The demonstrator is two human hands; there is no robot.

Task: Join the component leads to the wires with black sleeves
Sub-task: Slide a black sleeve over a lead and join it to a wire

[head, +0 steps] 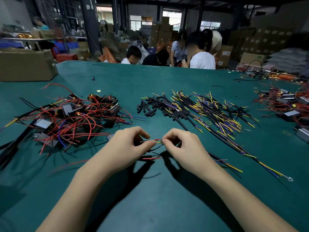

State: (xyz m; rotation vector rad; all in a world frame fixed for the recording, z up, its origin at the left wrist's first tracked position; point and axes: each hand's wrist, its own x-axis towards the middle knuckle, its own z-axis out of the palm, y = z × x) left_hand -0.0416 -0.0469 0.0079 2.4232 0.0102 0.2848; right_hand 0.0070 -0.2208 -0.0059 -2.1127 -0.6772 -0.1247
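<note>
Left hand [127,146] fingers pinch a red lead [154,139], right hand [180,146] fingers pinch a yellow wire [159,142]; ends meet between the fingertips, above the green table [150,198]. Black sleeves [147,107] pile beyond the fingers, component heap [70,114] far left.
</note>
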